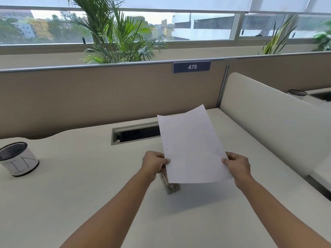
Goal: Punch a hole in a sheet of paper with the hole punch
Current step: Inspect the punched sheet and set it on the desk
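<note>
A white sheet of paper (191,147) is held up above the desk, tilted away from me. Two small holes show near its left edge. My left hand (154,163) pinches the sheet's lower left edge, and my right hand (237,165) pinches its lower right edge. A metal hole punch (171,187) lies on the desk under the sheet's lower left corner; most of it is hidden by the paper and my left hand.
A black mesh cup (17,159) with a white label stands at the left of the cream desk (89,185). A cable slot (136,134) opens behind the paper. A beige partition (107,97) closes the back, and a rounded white divider (268,122) runs along the right.
</note>
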### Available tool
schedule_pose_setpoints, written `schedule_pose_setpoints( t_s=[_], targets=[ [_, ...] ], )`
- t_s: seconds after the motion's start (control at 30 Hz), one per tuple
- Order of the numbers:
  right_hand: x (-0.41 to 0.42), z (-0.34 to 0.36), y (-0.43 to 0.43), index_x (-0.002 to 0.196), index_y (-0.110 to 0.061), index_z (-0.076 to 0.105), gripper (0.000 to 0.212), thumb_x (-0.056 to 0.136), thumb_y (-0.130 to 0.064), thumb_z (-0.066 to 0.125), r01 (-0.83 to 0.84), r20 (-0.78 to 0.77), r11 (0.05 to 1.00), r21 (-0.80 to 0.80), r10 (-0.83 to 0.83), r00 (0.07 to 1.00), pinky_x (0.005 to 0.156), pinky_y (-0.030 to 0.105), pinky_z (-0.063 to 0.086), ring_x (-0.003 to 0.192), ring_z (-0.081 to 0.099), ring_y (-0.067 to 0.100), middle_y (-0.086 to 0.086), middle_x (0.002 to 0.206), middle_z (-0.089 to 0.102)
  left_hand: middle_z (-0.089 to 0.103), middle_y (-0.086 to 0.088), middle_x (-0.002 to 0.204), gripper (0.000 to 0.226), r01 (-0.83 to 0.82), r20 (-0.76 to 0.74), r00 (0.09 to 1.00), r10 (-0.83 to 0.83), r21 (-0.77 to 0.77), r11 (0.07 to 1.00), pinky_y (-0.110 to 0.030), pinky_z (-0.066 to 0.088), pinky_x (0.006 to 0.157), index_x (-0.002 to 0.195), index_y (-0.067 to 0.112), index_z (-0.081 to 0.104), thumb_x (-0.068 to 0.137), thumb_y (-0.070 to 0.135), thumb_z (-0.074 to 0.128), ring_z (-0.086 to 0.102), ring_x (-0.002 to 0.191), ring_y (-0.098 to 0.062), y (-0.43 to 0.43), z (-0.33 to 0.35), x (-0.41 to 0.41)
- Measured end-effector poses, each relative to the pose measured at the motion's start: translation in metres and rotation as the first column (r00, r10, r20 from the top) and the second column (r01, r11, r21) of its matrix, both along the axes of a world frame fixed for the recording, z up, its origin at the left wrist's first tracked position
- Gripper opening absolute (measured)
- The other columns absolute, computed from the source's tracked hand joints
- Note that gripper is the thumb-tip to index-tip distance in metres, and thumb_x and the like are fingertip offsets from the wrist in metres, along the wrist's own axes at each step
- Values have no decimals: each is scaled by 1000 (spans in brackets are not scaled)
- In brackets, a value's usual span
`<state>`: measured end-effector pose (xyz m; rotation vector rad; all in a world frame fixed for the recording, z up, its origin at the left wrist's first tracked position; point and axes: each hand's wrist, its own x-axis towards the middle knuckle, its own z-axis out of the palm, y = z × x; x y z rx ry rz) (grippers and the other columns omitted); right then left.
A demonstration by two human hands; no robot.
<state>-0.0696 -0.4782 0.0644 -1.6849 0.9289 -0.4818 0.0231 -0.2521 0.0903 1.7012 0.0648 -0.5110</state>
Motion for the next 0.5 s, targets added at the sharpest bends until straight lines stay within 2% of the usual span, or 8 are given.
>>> schedule_pose_setpoints(
  t_s=[0.13,0.27,0.37,0.47,0.5],
  targets=[
    [2,-3,-61,112,-5,67,29,85,2,57,89,-37,993,-73,-92,995,82,30,45,90,58,26,15,111,68,64,-27,113,22,71,-38,997,-72,-15,997,-32,55,72,106,-12,61,84,-9,58,66,97,-37,-71,-8,9],
    [13,-9,-122,112,-4,66,30,86,2,55,135,-78,980,-145,-147,986,83,32,47,100,61,33,16,114,67,62,-26,117,16,128,-77,988,-131,-38,991,-29,56,69,99,-9,62,85,-11,55,66,91,-34,-137,-20,19],
    [21,-15,-157,111,-3,67,28,85,1,56,167,-122,962,-214,-196,973,85,38,48,99,62,36,20,110,68,62,-25,116,18,143,-91,985,-145,-29,989,-30,56,70,101,-10,61,84,-12,56,67,96,-37,-176,-28,24],
    [30,-26,-190,113,-2,66,29,85,-1,58,194,-166,942,-272,-245,955,88,37,46,103,61,38,23,112,67,63,-24,107,9,166,-121,979,-167,-14,986,-34,58,72,84,-4,60,83,-12,57,67,94,-39,-211,-40,28],
    [34,-31,-198,113,-1,65,29,85,-2,59,198,-180,940,-278,-253,950,89,38,46,105,61,39,24,113,66,64,-22,99,14,171,-133,976,-170,-4,985,-35,59,69,75,-1,57,83,-13,58,68,91,-39,-220,-45,31]
  ],
)
